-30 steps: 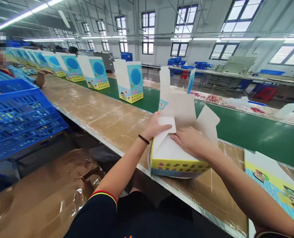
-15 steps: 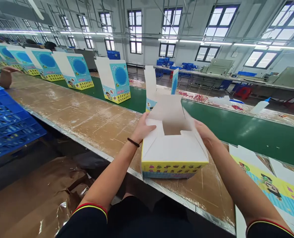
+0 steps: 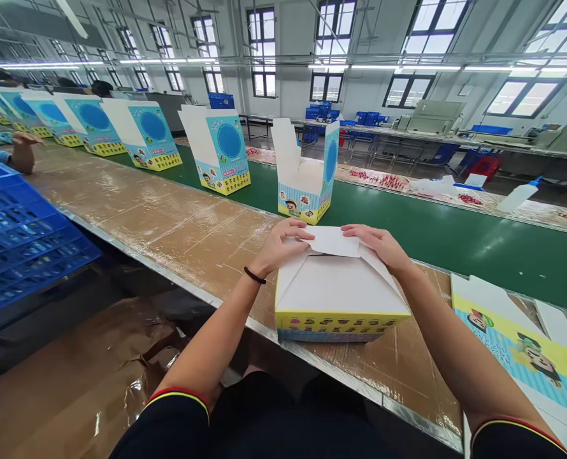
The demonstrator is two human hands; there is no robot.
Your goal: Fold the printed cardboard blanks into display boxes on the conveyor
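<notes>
Carton flap (image 3: pixel 334 241) spans left grip (image 3: pixel 282 245) to right grip (image 3: pixel 383 247).

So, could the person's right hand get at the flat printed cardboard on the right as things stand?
Probably yes: the flat printed cardboard lies to the right of the box, with nothing seen resting on its visible part. The right hand would likely have to leave the white flap first.

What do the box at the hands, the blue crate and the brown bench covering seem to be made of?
Box: probably printed cardboard, flaps matte white with straight creases.
Blue crate: likely moulded plastic, smooth, with lattice openings.
Brown bench covering: glossy; streaky highlights suggest clear film or tape, perhaps over cardboard.
</notes>
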